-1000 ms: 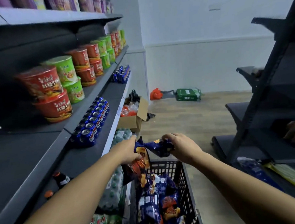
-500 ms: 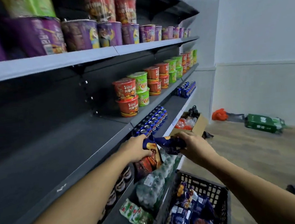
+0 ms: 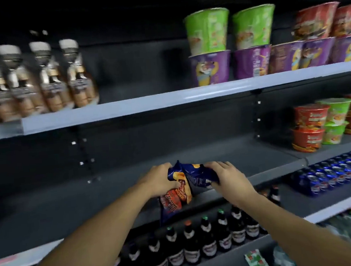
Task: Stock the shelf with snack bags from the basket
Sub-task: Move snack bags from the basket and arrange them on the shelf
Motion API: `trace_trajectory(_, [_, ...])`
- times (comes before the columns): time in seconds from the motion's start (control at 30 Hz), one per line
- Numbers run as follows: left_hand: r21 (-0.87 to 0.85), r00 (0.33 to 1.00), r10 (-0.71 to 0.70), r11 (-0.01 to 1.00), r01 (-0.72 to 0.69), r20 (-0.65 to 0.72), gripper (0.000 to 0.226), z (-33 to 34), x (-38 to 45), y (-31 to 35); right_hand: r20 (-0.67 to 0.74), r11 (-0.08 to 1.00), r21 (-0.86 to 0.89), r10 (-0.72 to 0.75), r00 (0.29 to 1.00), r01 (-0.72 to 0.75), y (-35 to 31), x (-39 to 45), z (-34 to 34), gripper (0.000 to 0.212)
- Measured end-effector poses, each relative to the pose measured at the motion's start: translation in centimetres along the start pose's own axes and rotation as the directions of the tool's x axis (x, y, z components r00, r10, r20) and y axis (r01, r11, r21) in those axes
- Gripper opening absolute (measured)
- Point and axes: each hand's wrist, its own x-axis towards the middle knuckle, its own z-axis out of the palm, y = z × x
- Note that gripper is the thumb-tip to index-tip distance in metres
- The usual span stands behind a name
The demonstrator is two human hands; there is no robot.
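- The left hand (image 3: 160, 181) is gripping the top of a crinkly blue-and-orange foil snack bag (image 3: 176, 193), which is hanging below its curled fingers.
- The right hand (image 3: 226, 176) is pinching a second dark-blue foil snack bag (image 3: 201, 176) — both are hovering just before the bare dark-grey metal shelf (image 3: 132, 178).
- Step in hand: carrying bags to the shelf — not yet placing.
- Next: reaching forward, setting each bag upright on the shelf, then letting go.

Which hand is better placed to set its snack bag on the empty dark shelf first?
Probably the right hand: its snack bag is already level with the dark shelf. The left hand's bag hangs below the edge.
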Motion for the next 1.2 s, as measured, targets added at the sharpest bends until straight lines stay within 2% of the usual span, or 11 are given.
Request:
trace_trajectory(0.2, [0.023,0.952,-0.265,0.962,0.272,-0.155,0.037,-9.4,-9.5,-17.2,0.032,0.962,0.077,-0.266,0.963,0.263,-20.1,6.7,7.9,0.052])
trace_trajectory(0.43, [0.084,0.82,-0.441,0.862,0.501,-0.366,0.051,-18.7,-19.9,-31.4,0.041,0.912,0.161,-0.387,0.921,0.376,-41.9,10.6,13.8,0.053])
trace_trajectory(0.67, [0.045,0.753,-0.524,0.809,0.587,-0.398,0.069,-23.5,-26.4,-41.1,0.035,0.828,0.232,-0.532,0.846,0.511,-52.4,12.3,18.8,0.059])
trace_trajectory(0.83, [0.05,0.727,-0.554,0.781,0.623,-0.405,0.074,-25.1,-28.0,-45.7,0.121,0.837,0.155,-0.544,0.83,0.526,-56.4,14.2,20.8,0.061])
trace_trajectory(0.9, [0.06,0.719,-0.568,0.767,0.639,-0.401,0.075,-25.3,-27.9,-47.0,0.159,0.813,0.265,-0.567,0.808,0.518,-57.4,15.2,21.8,0.063])
trace_trajectory(0.97, [0.052,0.711,-0.584,0.757,0.651,-0.391,0.074,-25.5,-27.7,-48.3,0.22,0.764,0.464,-0.59,0.777,0.448,-58.2,16.5,23.3,0.064])
trace_trajectory(1.03, [0.05,0.701,-0.604,0.743,0.667,-0.379,0.074,-25.9,-27.4,-49.4,0.3,0.698,0.65,-0.6,0.742,0.301,-58.5,17.8,24.5,0.06])
trace_trajectory(1.1, [0.053,0.698,-0.617,0.735,0.676,-0.363,0.075,-26.4,-26.9,-50.5,0.404,0.632,0.77,-0.589,0.7,0.087,-58.5,19.1,25.1,0.047])
trace_trajectory(1.13, [0.059,0.703,-0.618,0.734,0.676,-0.353,0.075,-26.7,-26.5,-51.1,0.424,0.606,0.795,-0.57,0.704,0.011,-58.6,19.9,25.5,0.036])
trace_trajectory(1.17, [0.068,0.709,-0.618,0.736,0.674,-0.34,0.075,-26.8,-26.1,-51.6,0.398,0.58,0.814,-0.542,0.74,-0.013,-58.6,20.6,26.0,0.023])
trace_trajectory(1.2, [0.078,0.715,-0.617,0.737,0.672,-0.33,0.076,-27.0,-25.7,-52.1,0.338,0.589,0.807,-0.506,0.794,0.032,-58.6,21.4,26.6,0.013])
